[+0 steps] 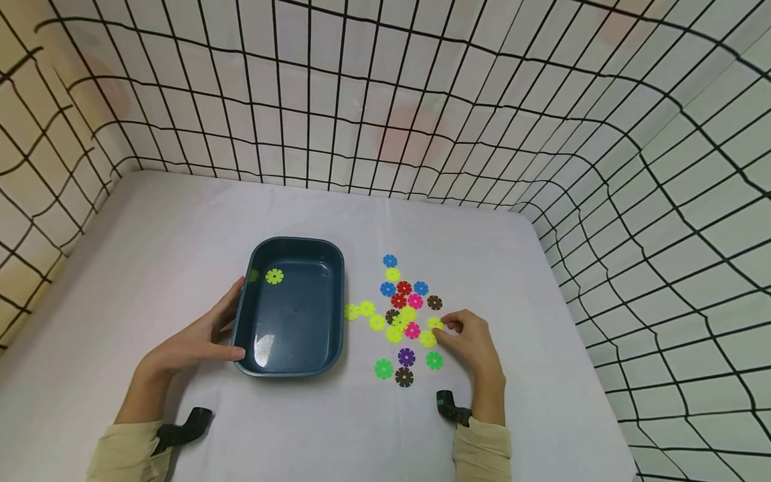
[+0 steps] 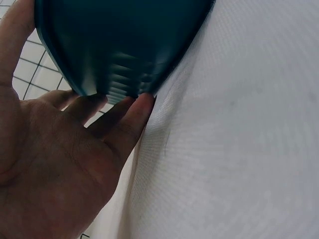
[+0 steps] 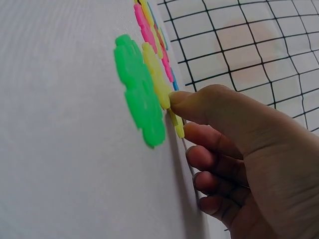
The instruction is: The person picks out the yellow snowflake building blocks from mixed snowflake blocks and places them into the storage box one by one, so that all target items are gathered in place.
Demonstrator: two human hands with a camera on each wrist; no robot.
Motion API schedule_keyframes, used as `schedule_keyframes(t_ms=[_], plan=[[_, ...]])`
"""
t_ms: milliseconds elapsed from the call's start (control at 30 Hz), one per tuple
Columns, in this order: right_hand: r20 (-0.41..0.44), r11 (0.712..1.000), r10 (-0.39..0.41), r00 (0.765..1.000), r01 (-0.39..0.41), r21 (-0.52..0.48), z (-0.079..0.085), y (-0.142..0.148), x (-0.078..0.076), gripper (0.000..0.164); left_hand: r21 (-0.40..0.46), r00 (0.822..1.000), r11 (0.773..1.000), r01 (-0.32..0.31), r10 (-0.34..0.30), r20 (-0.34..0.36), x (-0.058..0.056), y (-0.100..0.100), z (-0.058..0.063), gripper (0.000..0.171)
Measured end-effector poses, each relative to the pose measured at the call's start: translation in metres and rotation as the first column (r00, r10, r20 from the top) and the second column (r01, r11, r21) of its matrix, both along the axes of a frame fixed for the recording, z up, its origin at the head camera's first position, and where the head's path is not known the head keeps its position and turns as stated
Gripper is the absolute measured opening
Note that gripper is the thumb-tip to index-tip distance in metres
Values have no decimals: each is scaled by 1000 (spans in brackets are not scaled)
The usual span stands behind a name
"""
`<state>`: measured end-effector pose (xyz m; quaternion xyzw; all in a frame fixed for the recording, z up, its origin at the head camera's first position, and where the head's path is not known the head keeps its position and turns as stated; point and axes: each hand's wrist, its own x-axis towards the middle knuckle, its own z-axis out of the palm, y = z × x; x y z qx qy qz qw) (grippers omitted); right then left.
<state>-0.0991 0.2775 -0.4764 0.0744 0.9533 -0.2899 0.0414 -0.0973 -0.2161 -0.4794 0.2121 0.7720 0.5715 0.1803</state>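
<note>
My left hand (image 1: 195, 338) holds the left side of a dark blue tray (image 1: 245, 321); its thumb lies at the rim near the front corner, and in the left wrist view the fingers (image 2: 134, 117) press the ribbed outer wall. Inside the tray, toward its far end, lies a yellow notched plastic snowflake disc (image 1: 274, 276). To the right, my right hand (image 1: 472, 338) pinches another yellow snowflake disc (image 1: 434, 323) between thumb and index finger at the edge of the spread. A second yellow disc (image 3: 157, 74) and a green disc (image 3: 139, 92) lie close by the thumb.
Several more snowflake discs lie loose right of the tray, among them red (image 1: 404, 288), blue (image 1: 390, 261), pink (image 1: 412, 330), purple (image 1: 406, 357) and brown (image 1: 404, 377) ones. Black wire mesh (image 1: 337, 100) over white cloth encloses the white table (image 1: 301, 428).
</note>
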Motion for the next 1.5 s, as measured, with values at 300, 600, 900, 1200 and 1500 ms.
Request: schedule_keyframes(t_ms=[300, 600, 900, 1200, 1500], plan=[[-31, 1000, 13, 999, -13, 9, -1, 0, -1, 36, -2, 1000, 1000, 2, -2, 0, 1, 2, 1, 118], [-29, 1000, 14, 999, -14, 19, -3, -3, -2, 36, 8, 1000, 1000, 4, -4, 3, 2, 3, 2, 118], [-80, 1000, 28, 996, -27, 8, -4, -6, 0, 28, 2, 1000, 1000, 4, -4, 2, 1, 3, 3, 117], [-75, 995, 94, 993, -91, 42, -1, -13, -2, 37, 4, 1000, 1000, 2, -2, 3, 0, 2, 5, 118], [-53, 997, 45, 998, -42, 58, -2, -16, -2, 37, -3, 1000, 1000, -4, 4, 9, 2, 2, 4, 118]])
